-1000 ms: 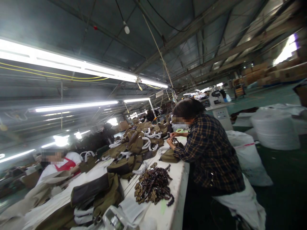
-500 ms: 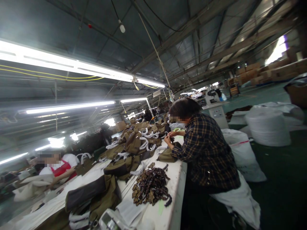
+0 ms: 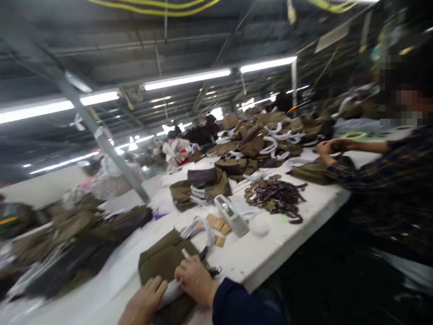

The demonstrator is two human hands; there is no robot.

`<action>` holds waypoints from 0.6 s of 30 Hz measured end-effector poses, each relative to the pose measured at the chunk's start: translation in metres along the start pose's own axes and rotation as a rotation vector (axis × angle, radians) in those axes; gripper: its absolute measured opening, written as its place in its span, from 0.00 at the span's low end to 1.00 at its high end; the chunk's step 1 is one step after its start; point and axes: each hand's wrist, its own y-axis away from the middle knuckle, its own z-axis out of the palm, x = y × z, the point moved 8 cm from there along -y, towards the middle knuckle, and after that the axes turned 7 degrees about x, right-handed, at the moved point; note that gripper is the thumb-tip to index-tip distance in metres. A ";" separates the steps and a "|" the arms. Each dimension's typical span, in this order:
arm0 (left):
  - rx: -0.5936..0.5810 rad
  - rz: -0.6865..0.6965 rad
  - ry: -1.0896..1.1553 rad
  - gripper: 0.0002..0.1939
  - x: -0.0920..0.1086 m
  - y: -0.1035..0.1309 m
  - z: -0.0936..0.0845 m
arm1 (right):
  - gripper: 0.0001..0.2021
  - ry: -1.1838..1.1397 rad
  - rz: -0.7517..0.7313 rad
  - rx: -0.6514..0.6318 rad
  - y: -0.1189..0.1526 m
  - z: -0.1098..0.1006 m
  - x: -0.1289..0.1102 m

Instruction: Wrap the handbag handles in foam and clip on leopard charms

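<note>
An olive-green fabric bag (image 3: 165, 259) lies on the white table in front of me. Across it runs a white-wrapped strip (image 3: 171, 292), probably a bag handle. My left hand (image 3: 145, 298) is closed at the strip's near end, fingers curled. Further along, my right hand (image 3: 196, 277), in a navy sleeve, has its fingers wrapped on the same strip. A small white piece sticks up beside the right hand's fingers; what it is I cannot make out. Another white-wrapped handle (image 3: 203, 228) arches up behind the bag.
A grey-white device (image 3: 232, 216) stands beside tan pieces (image 3: 218, 225). Beyond lies a heap of dark straps (image 3: 274, 196), then piled olive bags (image 3: 257, 140). At right a co-worker's hands (image 3: 329, 149) work over a bag. A slanted metal post (image 3: 101, 131) rises at left, near more bags (image 3: 91, 248).
My view has swung left and down from the ceiling and co-worker to the table. Both my hands and the bag under them have come into view.
</note>
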 end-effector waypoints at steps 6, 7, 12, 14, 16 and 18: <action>0.120 0.089 0.294 0.11 0.007 0.038 -0.013 | 0.06 -0.082 0.043 -0.036 0.002 0.045 -0.019; 0.127 0.100 0.312 0.10 0.008 0.039 -0.015 | 0.06 -0.087 0.030 -0.036 0.002 0.043 -0.017; 0.074 0.111 0.385 0.10 0.007 0.047 -0.020 | 0.05 -0.135 -0.056 -0.024 0.006 0.031 -0.020; 0.034 0.077 0.444 0.09 0.004 0.046 -0.025 | 0.05 -0.164 -0.089 -0.009 0.008 0.028 -0.023; -0.016 0.000 0.519 0.08 -0.002 0.041 -0.028 | 0.09 -0.193 -0.114 0.004 0.010 0.025 -0.026; -0.068 -0.108 0.571 0.10 -0.008 0.034 -0.028 | 0.11 -0.213 -0.132 0.008 0.011 0.024 -0.027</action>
